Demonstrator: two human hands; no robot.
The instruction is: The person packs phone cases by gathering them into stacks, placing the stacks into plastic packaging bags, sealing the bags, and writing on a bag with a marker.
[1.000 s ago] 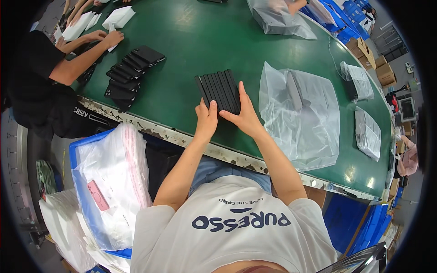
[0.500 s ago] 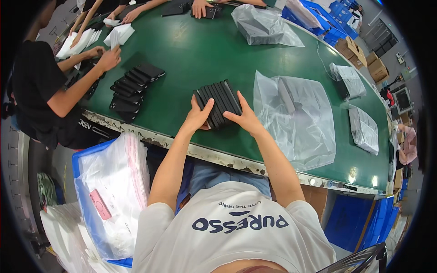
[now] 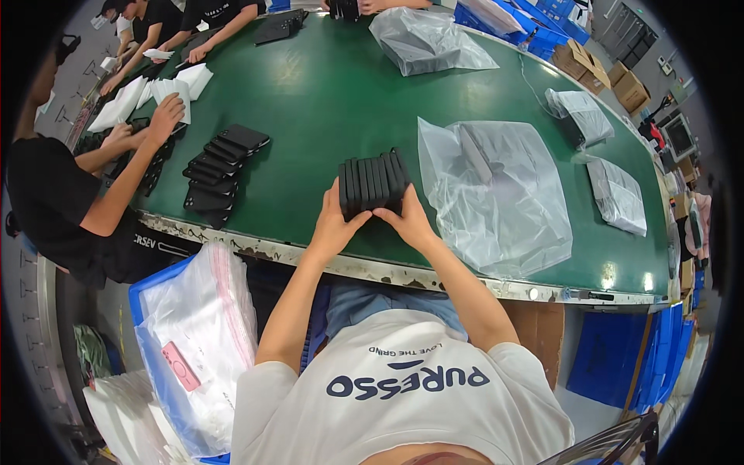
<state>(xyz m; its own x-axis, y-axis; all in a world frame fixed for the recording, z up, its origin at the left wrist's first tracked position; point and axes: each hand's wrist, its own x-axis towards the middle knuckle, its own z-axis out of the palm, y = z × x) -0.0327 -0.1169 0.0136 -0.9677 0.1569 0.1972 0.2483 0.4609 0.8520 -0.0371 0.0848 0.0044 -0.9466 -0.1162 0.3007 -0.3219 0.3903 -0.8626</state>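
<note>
Between my two hands is a row of several black phone cases [image 3: 372, 184], standing on edge side by side over the green table. My left hand [image 3: 339, 219] grips the row's left end, and my right hand [image 3: 406, 218] grips its right end; both thumbs meet at the near side. To the left lies a fanned pile of black phone cases [image 3: 223, 164]. At my right is a large clear plastic bag [image 3: 511, 209] lying flat, with a dark slim item [image 3: 475, 153] showing at its upper left part.
Wrapped packs [image 3: 618, 198] sit along the table's right side, and another clear bag [image 3: 426, 43] lies at the back. A co-worker [image 3: 58, 182] at left holds white sheets [image 3: 172, 97]. Below the table edge stands a blue bin [image 3: 138, 306] of plastic bags with a pink phone case [image 3: 180, 366].
The phone cases have been turned more upright and squared together. My hands have shifted down to their near lower corners, thumbs now close together. The view has tilted slightly.
</note>
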